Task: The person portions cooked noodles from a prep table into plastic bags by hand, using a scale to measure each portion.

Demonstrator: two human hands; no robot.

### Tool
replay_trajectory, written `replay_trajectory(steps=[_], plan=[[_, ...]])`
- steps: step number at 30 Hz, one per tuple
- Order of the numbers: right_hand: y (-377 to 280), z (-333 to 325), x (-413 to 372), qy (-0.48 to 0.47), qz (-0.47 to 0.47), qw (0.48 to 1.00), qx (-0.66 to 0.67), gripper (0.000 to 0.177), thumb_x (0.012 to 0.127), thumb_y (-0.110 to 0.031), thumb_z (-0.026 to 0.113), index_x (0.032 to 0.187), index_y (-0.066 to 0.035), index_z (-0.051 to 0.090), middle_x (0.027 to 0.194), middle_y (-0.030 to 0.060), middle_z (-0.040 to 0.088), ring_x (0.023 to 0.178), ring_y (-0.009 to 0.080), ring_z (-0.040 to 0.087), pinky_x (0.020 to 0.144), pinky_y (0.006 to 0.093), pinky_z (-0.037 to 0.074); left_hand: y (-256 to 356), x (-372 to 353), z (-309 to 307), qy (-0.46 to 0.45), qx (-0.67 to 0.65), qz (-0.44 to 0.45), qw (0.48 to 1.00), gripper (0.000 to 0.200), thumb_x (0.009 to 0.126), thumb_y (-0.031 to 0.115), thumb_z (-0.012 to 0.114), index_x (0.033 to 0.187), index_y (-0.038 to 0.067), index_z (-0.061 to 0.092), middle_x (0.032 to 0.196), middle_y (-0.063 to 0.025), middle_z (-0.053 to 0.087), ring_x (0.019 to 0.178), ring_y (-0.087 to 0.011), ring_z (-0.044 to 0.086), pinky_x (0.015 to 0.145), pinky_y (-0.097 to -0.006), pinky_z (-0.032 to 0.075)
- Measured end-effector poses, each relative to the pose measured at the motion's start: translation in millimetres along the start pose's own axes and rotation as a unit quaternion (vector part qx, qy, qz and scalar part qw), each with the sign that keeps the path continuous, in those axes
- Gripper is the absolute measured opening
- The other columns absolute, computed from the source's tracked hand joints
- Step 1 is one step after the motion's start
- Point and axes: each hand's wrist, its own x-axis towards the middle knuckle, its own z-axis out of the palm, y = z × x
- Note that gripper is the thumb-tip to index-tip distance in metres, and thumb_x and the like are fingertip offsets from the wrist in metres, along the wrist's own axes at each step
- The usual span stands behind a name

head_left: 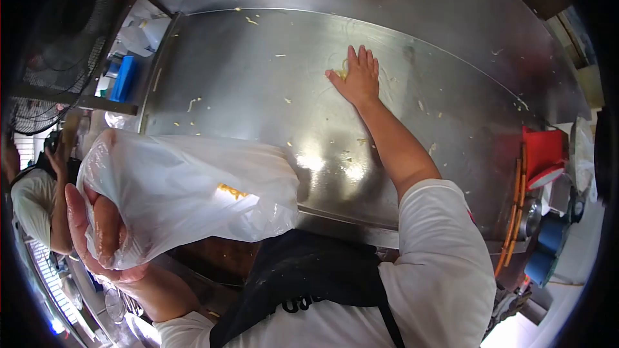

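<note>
My left hand (97, 235) grips the mouth of a clear plastic bag (193, 193), held up near my chest at the lower left; a few yellow noodle strands show through it. My right hand (356, 78) reaches far across the stainless steel table (258, 103), palm down with fingers spread, pressing on a small clump of yellow noodles (340, 72). Scattered noodle bits lie across the steel surface around it.
A red container (543, 151) and blue tubs (548, 245) stand at the right edge. A blue box (124, 78) and white items sit beyond the table's left end. A fan (58, 45) is at the upper left. Another person (32, 200) stands at the far left.
</note>
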Motion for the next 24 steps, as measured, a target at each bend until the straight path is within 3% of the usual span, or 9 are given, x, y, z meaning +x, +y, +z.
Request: replay_trajectory(steps=[11, 13, 15, 17, 19, 20, 22, 23, 24], plan=[[-122, 48, 39, -0.159, -0.233, 0.955, 0.086, 0.074, 0.094, -0.061, 0.050, 0.146, -0.009, 0.046, 0.158, 0.0174, 0.032, 0.149, 0.0316, 0.024, 0.123, 0.0455, 0.015, 57, -45, -60, 0.033, 0.043, 0.114, 0.992, 0.052, 0.110, 0.035, 0.028, 0.129, -0.009, 0.048, 0.050, -0.0005, 0.039, 0.045, -0.0107, 0.046, 0.064, -0.0289, 0.055], [-127, 57, 34, -0.164, -0.273, 0.944, 0.091, 0.070, 0.096, -0.057, 0.049, 0.145, -0.008, 0.046, 0.157, 0.0168, 0.033, 0.148, 0.0320, 0.026, 0.122, 0.0460, 0.016, 65, -44, -70, -0.021, 0.039, 0.083, 0.996, 0.052, 0.110, 0.034, 0.028, 0.131, -0.009, 0.047, 0.050, -0.0006, 0.038, 0.049, -0.0121, 0.049, 0.078, -0.0305, 0.056], [-121, 58, 17, -0.153, -0.342, 0.924, 0.076, 0.070, 0.097, -0.055, 0.046, 0.146, -0.005, 0.044, 0.158, 0.0166, 0.032, 0.149, 0.0306, 0.024, 0.123, 0.0452, 0.017, 63, -65, -91, 0.236, 0.260, 0.342, 0.871, 0.054, 0.110, 0.036, 0.028, 0.138, -0.008, 0.042, 0.056, -0.0009, 0.040, 0.058, -0.0111, 0.053, 0.093, -0.0330, 0.054], [-110, 48, -18, -0.168, -0.367, 0.911, 0.088, 0.070, 0.097, -0.053, 0.048, 0.146, -0.003, 0.043, 0.158, 0.0163, 0.032, 0.149, 0.0303, 0.025, 0.123, 0.0451, 0.017, 82, -59, -101, -0.053, 0.094, 0.134, 0.985, 0.055, 0.109, 0.035, 0.030, 0.146, -0.006, 0.034, 0.079, -0.0061, 0.061, 0.086, -0.0133, 0.064, 0.106, -0.0373, 0.046], [-98, 26, -60, -0.197, -0.398, 0.887, 0.128, 0.067, 0.097, -0.049, 0.052, 0.144, -0.001, 0.046, 0.155, 0.0171, 0.037, 0.147, 0.0303, 0.028, 0.122, 0.0445, 0.019, 104, -87, -141, -0.034, 0.353, 0.210, 0.911, 0.058, 0.108, 0.033, 0.036, 0.151, -0.004, 0.025, 0.123, -0.0129, 0.064, 0.121, -0.0177, 0.058, 0.115, -0.0412, 0.036], [-91, 13, -79, -0.225, -0.380, 0.882, 0.165, 0.064, 0.096, -0.044, 0.056, 0.142, -0.001, 0.047, 0.151, 0.0164, 0.042, 0.143, 0.0305, 0.035, 0.120, 0.0457, 0.023, 94, -79, -132, -0.003, 0.521, 0.280, 0.806, 0.057, 0.109, 0.030, 0.035, 0.151, -0.006, 0.022, 0.119, -0.0117, 0.063, 0.125, -0.0200, 0.054, 0.117, -0.0406, 0.032], [-66, -2, -103, -0.250, -0.358, 0.879, 0.191, 0.062, 0.095, -0.040, 0.061, 0.141, -0.001, 0.048, 0.148, 0.0157, 0.047, 0.140, 0.0307, 0.042, 0.118, 0.0468, 0.028, 90, -72, -119, -0.035, 0.357, 0.245, 0.901, 0.059, 0.109, 0.032, 0.033, 0.150, -0.009, 0.022, 0.121, -0.0141, 0.061, 0.130, -0.0235, 0.050, 0.119, -0.0431, 0.029], [-40, -2, -112, -0.250, -0.184, 0.867, 0.391, 0.060, 0.097, -0.039, 0.059, 0.141, -0.001, 0.049, 0.146, 0.0140, 0.050, 0.136, 0.0276, 0.046, 0.116, 0.0441, 0.031, 88, -69, -112, -0.045, 0.270, 0.227, 0.935, 0.060, 0.110, 0.033, 0.032, 0.149, -0.010, 0.022, 0.123, -0.0153, 0.061, 0.133, -0.0253, 0.048, 0.120, -0.0443, 0.027], [-13, -6, -118, -0.232, 0.004, 0.791, 0.566, 0.058, 0.098, -0.039, 0.057, 0.141, -0.001, 0.049, 0.143, 0.0122, 0.054, 0.133, 0.0245, 0.050, 0.114, 0.0414, 0.035, 96, -67, -119, -0.055, 0.210, 0.185, 0.958, 0.059, 0.109, 0.033, 0.033, 0.150, -0.008, 0.021, 0.129, -0.0173, 0.057, 0.134, -0.0273, 0.047, 0.120, -0.0466, 0.027]])
